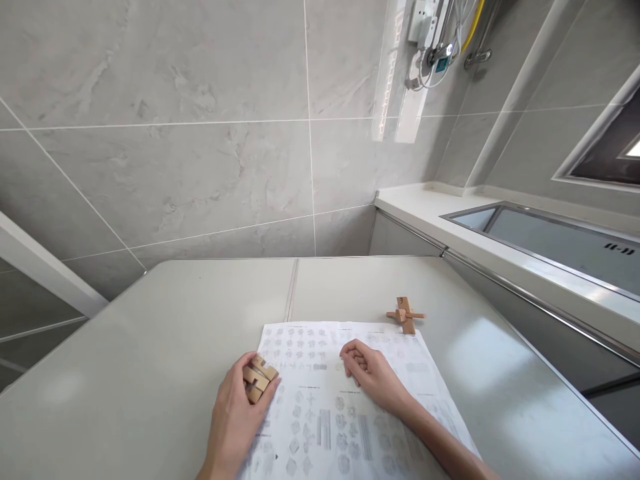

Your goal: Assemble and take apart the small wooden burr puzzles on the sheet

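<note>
My left hand [233, 413] is wrapped around a small block of notched wooden puzzle pieces [260, 378] at the left edge of a printed sheet [330, 400]. Dark gaps show between the pieces, and my palm hides part of them. On the sheet, my right hand [367, 370] rests with its fingers curled in, and nothing shows between them. The sheet bears rows of small grey diagrams, too faint to read. Beyond my right hand, a cross-shaped wooden puzzle [405, 315] with a mark on its upright piece lies at the sheet's far right corner.
Everything lies on a white table [150, 360] with a seam down its far half. A grey tiled wall [200, 167] rises behind it. To the right runs a white counter [415, 200] with a sink [545, 233]. Sockets and cables [427, 33] hang above.
</note>
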The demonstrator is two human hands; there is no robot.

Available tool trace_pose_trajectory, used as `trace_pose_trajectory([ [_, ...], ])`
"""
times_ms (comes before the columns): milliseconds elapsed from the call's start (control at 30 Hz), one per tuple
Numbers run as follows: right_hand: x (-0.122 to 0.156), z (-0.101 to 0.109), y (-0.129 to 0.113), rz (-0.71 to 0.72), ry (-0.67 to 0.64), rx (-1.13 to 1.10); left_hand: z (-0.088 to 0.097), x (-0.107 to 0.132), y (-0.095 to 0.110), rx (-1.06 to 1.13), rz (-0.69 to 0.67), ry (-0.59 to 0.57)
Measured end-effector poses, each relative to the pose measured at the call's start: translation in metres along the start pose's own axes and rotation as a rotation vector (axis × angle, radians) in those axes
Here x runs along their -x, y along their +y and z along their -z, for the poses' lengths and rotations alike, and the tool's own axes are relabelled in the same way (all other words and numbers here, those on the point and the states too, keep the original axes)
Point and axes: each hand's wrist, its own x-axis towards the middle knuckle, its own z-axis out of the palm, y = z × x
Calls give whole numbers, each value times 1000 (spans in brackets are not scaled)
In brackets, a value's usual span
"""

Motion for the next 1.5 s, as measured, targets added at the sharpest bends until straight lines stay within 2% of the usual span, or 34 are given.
trace_pose_trajectory([
  [167, 0, 0, 0, -5, 3, 9, -1, -4, 1, 115, 41, -79],
  [400, 1, 1, 0, -4, -3, -4, 1, -8, 2, 245, 27, -56],
  [567, 0, 2, 4, -29, -7, -112, 2, -14, 24, 414, 16, -101],
  [667, -3, 4, 3, -39, 14, -184, -11, -20, 49, 463, -92, -222],
  [800, -8, 8, 2, -59, 112, -308, -43, -28, 76, 423, -257, -428],
  [900, -9, 12, 4, -73, 166, -395, -63, -35, 84, 312, -395, -609],
  [1000, -8, 13, 4, -87, 172, -419, -74, -40, 83, 285, -515, -688],
  [1133, -5, 12, 1, -92, 145, -333, -75, -41, 73, 258, -558, -707],
  [1233, -2, 12, -2, -68, 107, -197, -70, -41, 62, 230, -598, -622],
  [1300, 1, 14, -4, -50, 70, -78, -64, -43, 55, 196, -617, -562],
  [1400, 6, 17, -6, -30, 27, 164, -55, -46, 48, 175, -618, -533],
  [1500, 9, 19, -5, 11, 5, 396, -45, -48, 48, 214, -537, -535],
])
